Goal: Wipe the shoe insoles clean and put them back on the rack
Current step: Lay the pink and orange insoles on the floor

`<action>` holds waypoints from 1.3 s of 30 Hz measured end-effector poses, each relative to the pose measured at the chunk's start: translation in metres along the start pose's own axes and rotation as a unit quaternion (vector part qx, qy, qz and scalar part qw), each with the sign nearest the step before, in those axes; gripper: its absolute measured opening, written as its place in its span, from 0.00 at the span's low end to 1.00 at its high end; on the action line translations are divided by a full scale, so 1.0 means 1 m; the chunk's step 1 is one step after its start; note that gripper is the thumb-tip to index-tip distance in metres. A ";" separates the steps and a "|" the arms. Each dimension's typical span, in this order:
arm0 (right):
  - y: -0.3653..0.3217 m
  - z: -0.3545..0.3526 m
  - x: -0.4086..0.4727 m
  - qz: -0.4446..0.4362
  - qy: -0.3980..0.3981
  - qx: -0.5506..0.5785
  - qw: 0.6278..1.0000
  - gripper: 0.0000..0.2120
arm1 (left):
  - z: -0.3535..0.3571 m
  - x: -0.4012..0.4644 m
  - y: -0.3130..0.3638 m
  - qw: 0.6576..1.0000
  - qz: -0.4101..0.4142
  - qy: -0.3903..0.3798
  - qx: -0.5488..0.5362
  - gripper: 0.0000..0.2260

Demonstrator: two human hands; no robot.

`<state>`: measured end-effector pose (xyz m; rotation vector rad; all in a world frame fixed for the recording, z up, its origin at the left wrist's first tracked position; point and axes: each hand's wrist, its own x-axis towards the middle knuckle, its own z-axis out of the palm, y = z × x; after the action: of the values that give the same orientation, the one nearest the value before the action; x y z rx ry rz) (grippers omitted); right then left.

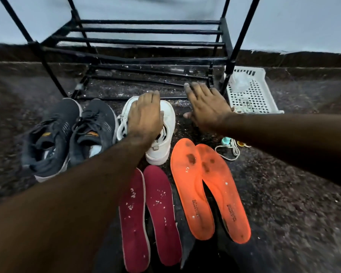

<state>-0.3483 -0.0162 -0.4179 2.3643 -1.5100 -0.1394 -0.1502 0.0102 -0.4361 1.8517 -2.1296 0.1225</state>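
Two dark red insoles (161, 219) lie side by side on the dark floor near me, speckled with white crumbs. To their right lie two orange insoles (209, 192) with dark stains near the toes. A pair of white shoes (168, 123) stands in front of the black rack (150, 44). My left hand (146, 117) rests on top of the white shoes, fingers curved over them. My right hand (205, 103) hovers flat with spread fingers over the floor beside the shoes, near the rack's right leg, holding nothing.
A pair of dark grey sneakers (67, 134) stands left of the white shoes. A white perforated basket (252, 91) lies at the right of the rack. A small white cord with a teal piece (227, 145) lies under my right forearm.
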 end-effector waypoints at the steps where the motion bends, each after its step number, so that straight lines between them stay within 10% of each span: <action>1: -0.001 -0.004 0.001 0.003 -0.003 0.003 1.000 0.40 | -0.002 0.000 -0.001 1.000 -0.009 0.006 -0.019 0.26; 26: -0.058 -0.176 -0.183 0.271 0.010 0.237 0.933 0.40 | -0.226 -0.186 0.102 0.996 0.037 0.041 0.074 0.20; 39: 0.010 -0.050 -0.211 0.271 0.085 0.288 0.914 0.31 | -0.114 -0.135 0.181 0.989 0.086 -0.071 0.093 0.25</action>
<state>-0.4359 0.1801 -0.3876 2.1368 -2.2729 0.7153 -0.2914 0.1974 -0.3421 1.8203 -2.4503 0.2422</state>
